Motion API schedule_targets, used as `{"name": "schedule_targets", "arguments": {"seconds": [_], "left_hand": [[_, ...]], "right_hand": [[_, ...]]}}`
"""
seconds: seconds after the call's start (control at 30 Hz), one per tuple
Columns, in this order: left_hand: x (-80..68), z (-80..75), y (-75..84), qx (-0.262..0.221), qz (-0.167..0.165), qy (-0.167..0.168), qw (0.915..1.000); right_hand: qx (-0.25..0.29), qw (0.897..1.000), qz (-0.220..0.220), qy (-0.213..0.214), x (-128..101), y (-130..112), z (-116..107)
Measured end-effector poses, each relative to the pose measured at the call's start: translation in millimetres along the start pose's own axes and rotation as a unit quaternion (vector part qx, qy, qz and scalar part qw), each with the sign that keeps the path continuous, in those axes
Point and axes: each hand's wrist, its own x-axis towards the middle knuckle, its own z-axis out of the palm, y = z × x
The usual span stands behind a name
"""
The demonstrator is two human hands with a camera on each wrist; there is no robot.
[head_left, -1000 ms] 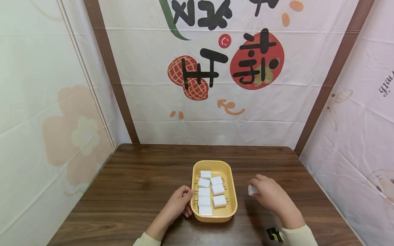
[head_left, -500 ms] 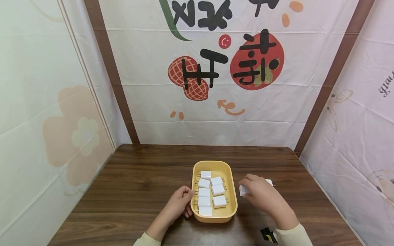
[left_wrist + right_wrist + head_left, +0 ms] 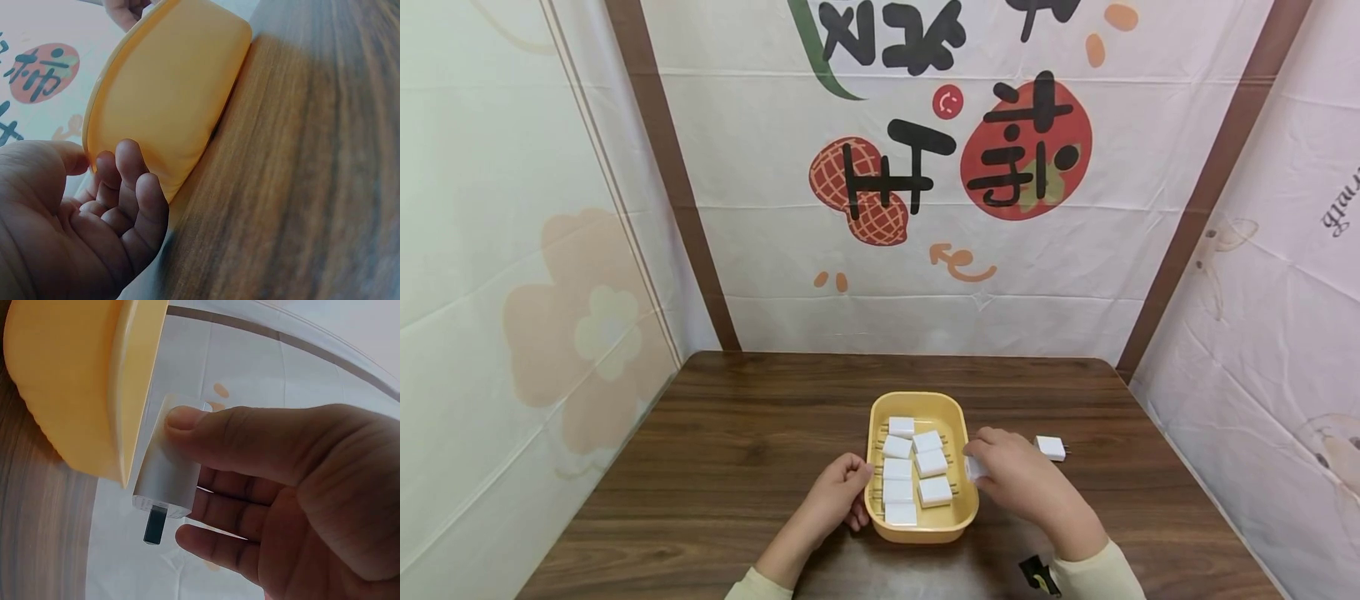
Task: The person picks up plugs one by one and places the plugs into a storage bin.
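Note:
My right hand [image 3: 1018, 475] pinches a white charger plug [image 3: 169, 456] between thumb and fingers, its metal prong [image 3: 155, 525] pointing away from the thumb. In the head view, hand and plug are at the right rim of a yellow plastic tray [image 3: 925, 533]. Inside the tray lie several white charger plugs [image 3: 935, 492] in two uneven columns, prongs outward. My left hand [image 3: 835, 496] grips the tray's left side, with the thumb at the rim and curled fingers against the outer wall [image 3: 169, 81].
One more white charger plug [image 3: 1050, 448] lies on the brown wooden table [image 3: 752, 458], right of the tray. A small black item with a yellow mark [image 3: 1040, 575] is by the right sleeve. Printed white curtains [image 3: 925, 325] stand behind and at both sides.
My right hand has carried its plug left to the tray's rim, uncovering another plug on the table. My left hand and the tray stay in place.

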Motion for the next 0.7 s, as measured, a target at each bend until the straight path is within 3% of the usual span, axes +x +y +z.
{"name": "schedule_targets", "arguments": {"seconds": [0.5, 0.7], "left_hand": [[-0.2, 0.0, 0.2, 0.001, 0.000, 0.000, 1.0000], [-0.4, -0.5, -0.5, -0.003, 0.004, -0.002, 1.0000]], "right_hand": [[-0.007, 0.998, -0.065, 0.027, 7, -17, 4], [-0.005, 0.998, -0.067, 0.013, 10, -23, 8]]}}
